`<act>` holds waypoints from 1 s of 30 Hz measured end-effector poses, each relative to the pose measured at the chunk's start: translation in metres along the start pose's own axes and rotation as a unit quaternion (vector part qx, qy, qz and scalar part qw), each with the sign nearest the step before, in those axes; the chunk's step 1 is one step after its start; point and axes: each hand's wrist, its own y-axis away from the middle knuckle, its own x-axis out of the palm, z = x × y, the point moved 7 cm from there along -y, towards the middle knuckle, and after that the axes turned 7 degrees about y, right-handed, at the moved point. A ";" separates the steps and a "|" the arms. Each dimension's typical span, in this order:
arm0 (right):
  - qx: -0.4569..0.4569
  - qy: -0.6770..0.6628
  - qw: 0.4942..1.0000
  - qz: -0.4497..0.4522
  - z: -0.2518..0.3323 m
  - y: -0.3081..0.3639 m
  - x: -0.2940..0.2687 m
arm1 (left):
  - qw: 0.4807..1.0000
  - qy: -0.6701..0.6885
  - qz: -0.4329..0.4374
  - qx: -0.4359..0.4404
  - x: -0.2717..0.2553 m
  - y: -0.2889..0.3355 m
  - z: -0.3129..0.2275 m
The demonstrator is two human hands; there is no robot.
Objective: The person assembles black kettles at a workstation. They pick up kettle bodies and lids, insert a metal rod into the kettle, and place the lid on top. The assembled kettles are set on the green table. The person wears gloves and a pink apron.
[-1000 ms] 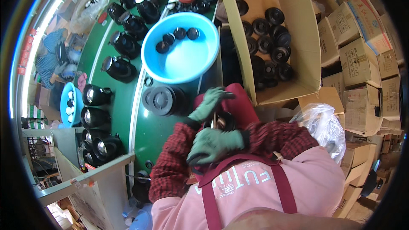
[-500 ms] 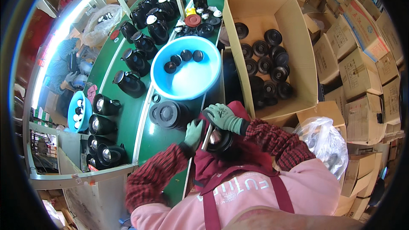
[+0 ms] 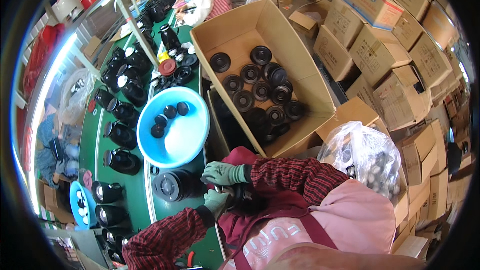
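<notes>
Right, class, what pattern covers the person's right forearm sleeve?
The right sleeve has a red-and-black check, clearest in the head view.

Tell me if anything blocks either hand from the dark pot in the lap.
Nothing visible does. The left hand and right hand, both gloved, are right at the dark pot. The round black piece sits farther left on the green table, not in between.

the gloved left hand (image 3: 217,202) touches a black vessel (image 3: 244,198).
</notes>
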 end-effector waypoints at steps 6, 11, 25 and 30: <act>-0.049 -0.005 0.997 -0.059 0.011 -0.003 0.006 | 0.993 0.049 -0.095 -0.041 0.003 0.019 0.005; 0.094 0.022 0.995 0.003 0.022 0.021 -0.020 | 0.972 -0.078 -0.079 0.206 -0.007 0.067 -0.021; 0.179 -0.218 0.625 0.728 -0.009 0.062 -0.032 | 0.883 -0.222 -0.058 0.411 -0.011 0.088 -0.063; 0.165 -0.383 0.497 0.761 -0.016 0.080 0.014 | 0.875 -0.221 -0.037 0.428 -0.006 0.090 -0.060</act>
